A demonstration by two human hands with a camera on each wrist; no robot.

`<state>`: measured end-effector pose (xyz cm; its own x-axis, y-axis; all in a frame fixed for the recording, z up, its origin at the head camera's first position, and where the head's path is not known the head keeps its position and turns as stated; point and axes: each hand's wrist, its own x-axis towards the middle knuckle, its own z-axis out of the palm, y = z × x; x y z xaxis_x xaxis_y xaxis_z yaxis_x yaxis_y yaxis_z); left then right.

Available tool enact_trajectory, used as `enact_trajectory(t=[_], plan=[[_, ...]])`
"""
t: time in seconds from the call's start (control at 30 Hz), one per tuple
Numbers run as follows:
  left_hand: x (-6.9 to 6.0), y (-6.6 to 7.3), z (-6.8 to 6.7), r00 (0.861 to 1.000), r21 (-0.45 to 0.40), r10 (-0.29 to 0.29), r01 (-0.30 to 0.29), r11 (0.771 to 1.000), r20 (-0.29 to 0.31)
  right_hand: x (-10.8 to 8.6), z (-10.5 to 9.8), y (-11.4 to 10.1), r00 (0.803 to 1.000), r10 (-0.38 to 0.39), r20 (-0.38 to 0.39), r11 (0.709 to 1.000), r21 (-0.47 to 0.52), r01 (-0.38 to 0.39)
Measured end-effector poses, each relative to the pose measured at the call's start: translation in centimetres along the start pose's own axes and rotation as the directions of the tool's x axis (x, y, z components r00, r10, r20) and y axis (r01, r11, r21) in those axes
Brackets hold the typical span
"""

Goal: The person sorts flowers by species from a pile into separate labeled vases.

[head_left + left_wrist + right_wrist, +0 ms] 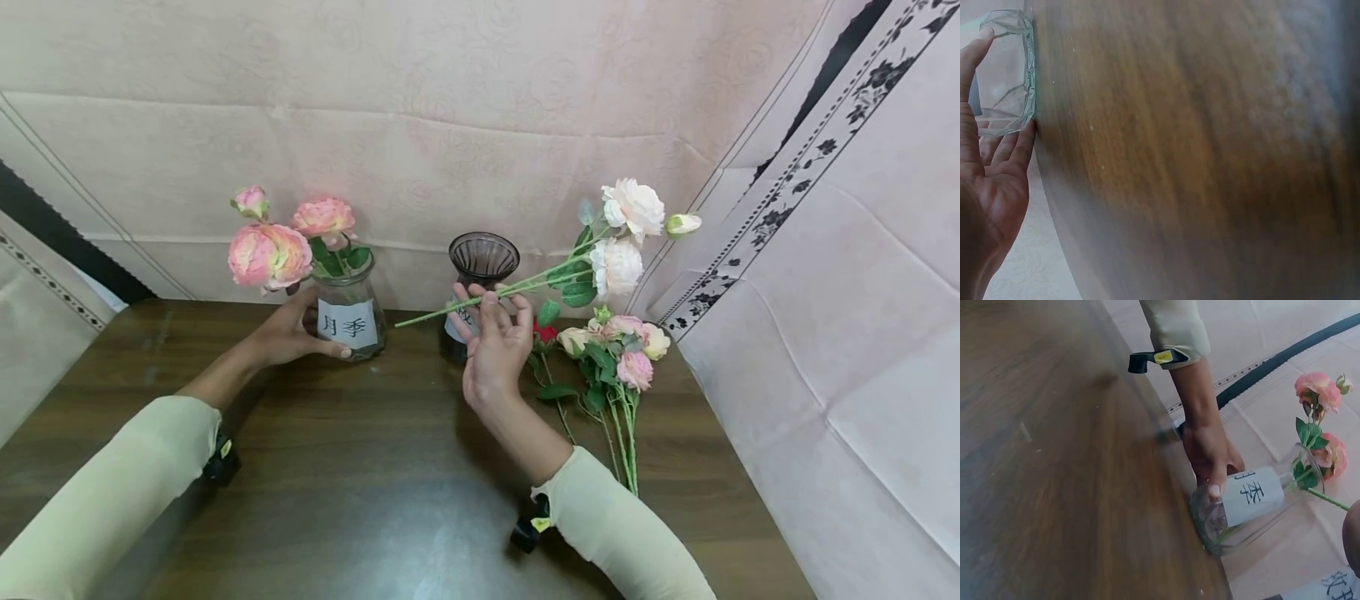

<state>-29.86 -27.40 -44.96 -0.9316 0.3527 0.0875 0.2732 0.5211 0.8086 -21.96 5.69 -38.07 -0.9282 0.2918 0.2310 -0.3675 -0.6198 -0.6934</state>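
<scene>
My left hand (288, 332) grips the lower part of a clear glass vase (351, 292) with a white paper label, thumb at the front. Pink flowers (270, 257) with green leaves stand in it and lean out to the left. The vase's thick base (1029, 81) shows between thumb and fingers in the left wrist view. My right hand (495, 350), palm up, pinches the green stem of a white flower spray (618, 265) between thumb and fingers. The spray's blooms point to the upper right; its bare stem end points left, toward the clear vase, apart from it in the head view.
Behind my right hand stands a dark ribbed glass vase (484, 257), also labelled. Pink and cream flowers (633, 367) lie on the brown table (337, 500) at the right, beside a red flower (545, 332). A pale cloth (412, 150) hangs along the back.
</scene>
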Motion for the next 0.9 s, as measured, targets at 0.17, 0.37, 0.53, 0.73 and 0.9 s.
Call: enact_trajectory(t=[0.17,0.37,0.53,0.73,0.9], plan=[[-0.1,0.1,0.0,1.0,-0.004,-0.014,0.014,1.0,-0.001,-0.1,1.3,0.4,0.999,-0.041,0.017,0.999,0.021,0.041],[0.0,0.0,0.0,1.0,-0.014,-0.01,0.01,1.0,0.007,-0.1,2.9,0.7,0.997,-0.074,0.038,0.997,0.032,0.073],[0.1,-0.1,0.0,1.0,-0.014,0.012,-0.012,1.0,0.005,0.0,4.4,0.8,0.994,-0.093,0.063,0.995,0.04,0.091],[0.1,-0.1,0.0,1.0,-0.008,0.012,-0.012,1.0,0.003,0.4,6.2,1.1,0.992,-0.098,0.076,0.994,0.044,0.095],[0.1,0.0,0.0,1.0,-0.005,0.014,-0.014,1.0,0.002,0.6,7.4,1.4,0.992,-0.097,0.082,0.995,0.041,0.094]])
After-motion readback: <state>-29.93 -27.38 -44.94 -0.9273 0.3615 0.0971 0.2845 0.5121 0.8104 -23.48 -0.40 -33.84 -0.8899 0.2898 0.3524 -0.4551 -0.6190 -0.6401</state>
